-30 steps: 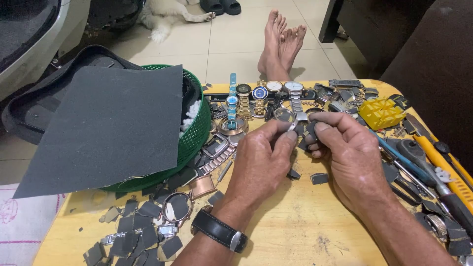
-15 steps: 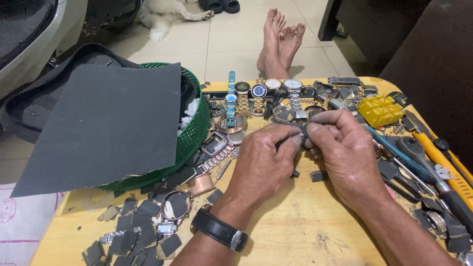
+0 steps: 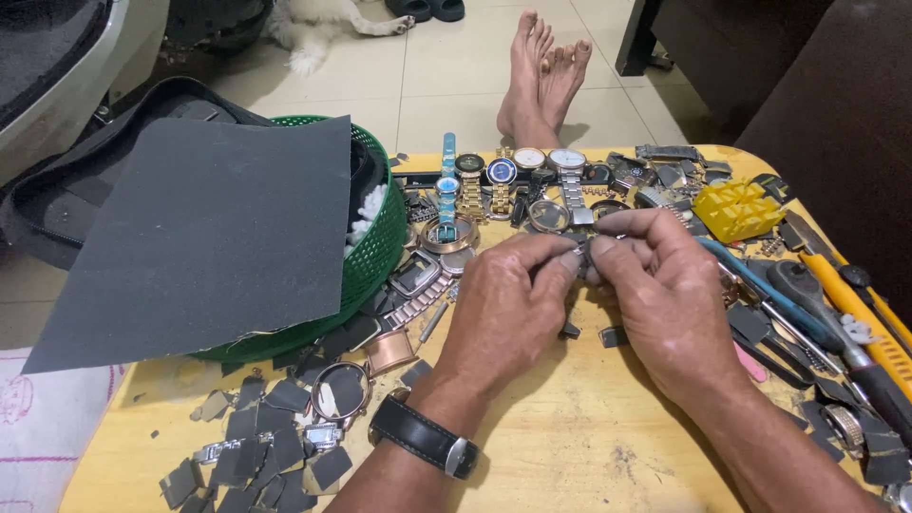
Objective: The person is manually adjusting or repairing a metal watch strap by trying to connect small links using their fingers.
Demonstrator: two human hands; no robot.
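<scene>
Over the middle of a low wooden table [image 3: 570,446], my left hand [image 3: 513,309] and my right hand [image 3: 665,299] meet fingertip to fingertip. Both pinch one small dark metal watch part [image 3: 586,250] between thumbs and forefingers; most of it is hidden by the fingers. A black wristwatch [image 3: 427,439] is strapped on my left wrist. Just beyond the hands lies a row of wristwatches [image 3: 503,176] with gold, silver and blue straps. Two small dark pieces [image 3: 613,335] lie on the wood under the hands.
A green plastic basket [image 3: 375,256] at the left is covered by a large dark grey sheet [image 3: 204,228]. Several dark scraps and watch cases [image 3: 275,446] litter the front left. Screwdrivers [image 3: 836,313] and a yellow block [image 3: 736,209] lie at the right. Bare feet [image 3: 541,76] rest beyond the table.
Both hands have stayed together on the small part, shifting slightly up and away from me. Nothing else on the table has moved.
</scene>
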